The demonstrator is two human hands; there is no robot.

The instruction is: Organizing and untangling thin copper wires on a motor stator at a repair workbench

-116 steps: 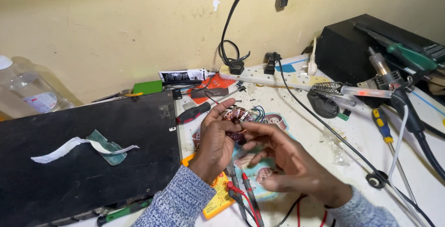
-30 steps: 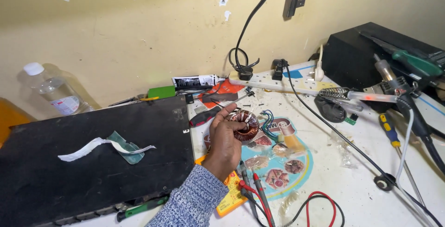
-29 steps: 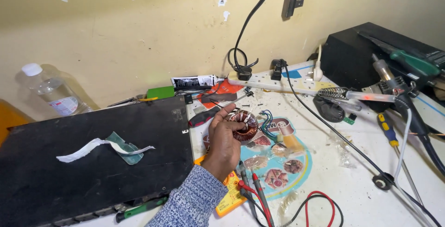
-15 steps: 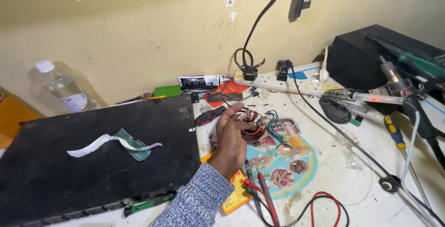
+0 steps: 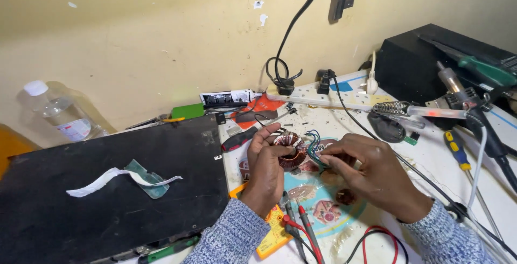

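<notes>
Copper-wound ring coil [image 5: 291, 148] sits gripped in the left hand [image 5: 266, 169]; beside the coil, the right hand [image 5: 371, 172] pinches its wires [image 5: 314, 144].

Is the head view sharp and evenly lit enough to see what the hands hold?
Head view: soft, even light, no harsh glare; left hand and its copper coil are sharp; right hand on the coil's wires is clear; frame edges bend slightly; plastic bottle casts a faint wall shadow.

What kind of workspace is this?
Probably an electronics repair bench: the left hand holds a copper-wound toroid coil, a soldering iron lies in its stand, and multimeter probes lie by a power strip.
</notes>
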